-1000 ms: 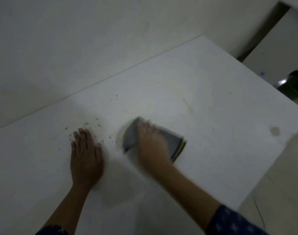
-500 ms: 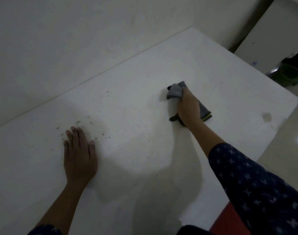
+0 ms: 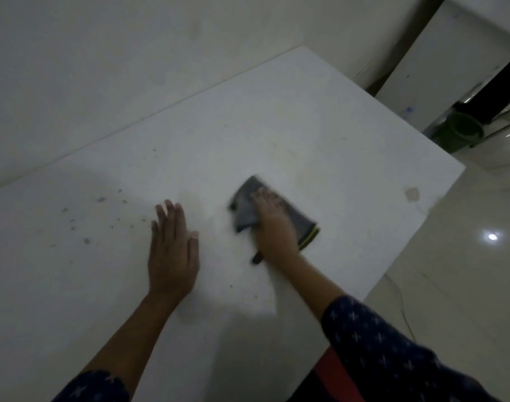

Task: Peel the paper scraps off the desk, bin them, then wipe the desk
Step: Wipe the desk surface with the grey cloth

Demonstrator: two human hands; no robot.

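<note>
A white desk (image 3: 320, 120) fills the view, set against a pale wall. My right hand (image 3: 272, 224) presses flat on a grey cloth (image 3: 246, 207) with a yellow-green edge, near the middle of the desk; the hand and cloth are blurred. My left hand (image 3: 172, 250) lies palm down on the desk just left of the cloth, fingers together, holding nothing. Several small paper specks (image 3: 101, 199) dot the surface to the left of my left hand. A round brownish mark (image 3: 412, 194) sits near the desk's right edge.
A green bin (image 3: 462, 134) stands on the shiny floor beyond the desk's far right corner, beside a white cabinet (image 3: 439, 68). A thin cable (image 3: 404, 309) lies on the floor by the desk's right edge.
My right hand has dragged the cloth back from the far middle of the desk toward me and leftward, close to my left hand. My left hand stays flat on the desk.
</note>
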